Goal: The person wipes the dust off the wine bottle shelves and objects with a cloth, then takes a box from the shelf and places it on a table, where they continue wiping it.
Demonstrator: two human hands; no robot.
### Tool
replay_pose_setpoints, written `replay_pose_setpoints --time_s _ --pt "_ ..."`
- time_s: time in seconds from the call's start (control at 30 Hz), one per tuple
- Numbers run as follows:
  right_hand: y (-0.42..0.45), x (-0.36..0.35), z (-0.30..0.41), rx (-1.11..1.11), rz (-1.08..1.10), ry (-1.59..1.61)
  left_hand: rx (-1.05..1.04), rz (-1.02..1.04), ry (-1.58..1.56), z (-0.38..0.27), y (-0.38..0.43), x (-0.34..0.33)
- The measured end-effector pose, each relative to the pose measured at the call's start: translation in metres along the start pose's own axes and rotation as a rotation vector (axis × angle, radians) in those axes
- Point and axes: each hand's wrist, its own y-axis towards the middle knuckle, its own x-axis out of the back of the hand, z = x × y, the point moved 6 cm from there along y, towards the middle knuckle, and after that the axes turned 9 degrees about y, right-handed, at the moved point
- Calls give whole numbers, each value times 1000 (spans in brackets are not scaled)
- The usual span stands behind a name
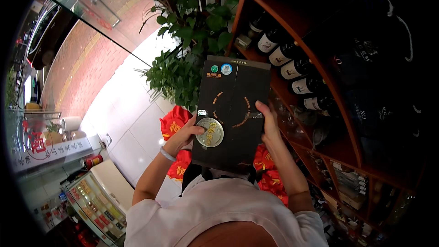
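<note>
A flat black gift box (pixel 233 89) is held in front of my chest, its broad face turned up to me. Gold print, a green round mark and a blue-rimmed printed code are on that face. Near its left edge sits a round silver medallion (pixel 214 139) with gold characters. My left hand (pixel 188 132) grips the left edge, thumb beside the medallion; a pale bangle (pixel 167 154) circles that wrist. On the opposite edge, my right hand (pixel 269 120) holds on with its thumb on top. The fingers of both hands are mostly hidden beneath the box.
Red cloth-wrapped jars or bundles (pixel 175 121) stand on the tiled floor around me. Green potted plants (pixel 175 79) rise beyond the box. To the right is a wooden shelf (pixel 308 53) with wine bottles (pixel 289 70). A glass display case (pixel 94 209) lies at lower left.
</note>
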Motion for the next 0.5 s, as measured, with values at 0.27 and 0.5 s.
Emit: replay_pose_setpoints --time_s 0.27,0.5 --pt "-21 60 69 171 -48 -155 -18 -182 -377 27 6 13" --pt "-11 259 174 533 -196 599 -422 731 -800 6 64 59"
